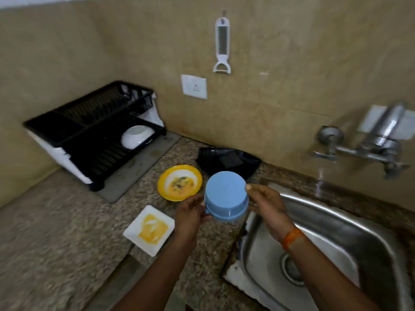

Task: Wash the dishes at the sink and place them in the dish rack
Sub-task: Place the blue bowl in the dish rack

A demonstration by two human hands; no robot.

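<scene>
Both hands hold a round pale-blue plastic bowl (225, 195) turned bottom-up in the air, just left of the stainless-steel sink (318, 232) and above the speckled granite counter (56, 232). The left hand (190, 215) grips the bowl's left rim with curled fingers; the right hand (266, 206) holds the right side, thumb on the upturned base and fingers curled round the wall. An orange band (292, 239) circles the right wrist, which lies over the sink's left part.

Left of the sink, on the counter, sit two soiled dishes: a round yellow-rimmed plate (179, 182) with yellow residue, partly behind the left hand, and nearer the viewer a square white plate (149, 230) smeared yellow. Behind the bowl, against the wall, lies a black plastic tray (229, 160) holding a dark sponge-like block.

Far left of the sink stands the black dish rack (89, 131) with white sides on a grey mat (139, 162); a white bowl (137, 136) rests on its side in the rack. The two dirty plates lie between the sink and the rack.

Above the sink's back edge a metal wall tap (368, 144) juts from the beige tiled wall (269, 63), blurred. Higher on that wall, left of the tap, hang a white peeler-grater (222, 44) and a white socket plate (194, 86).
</scene>
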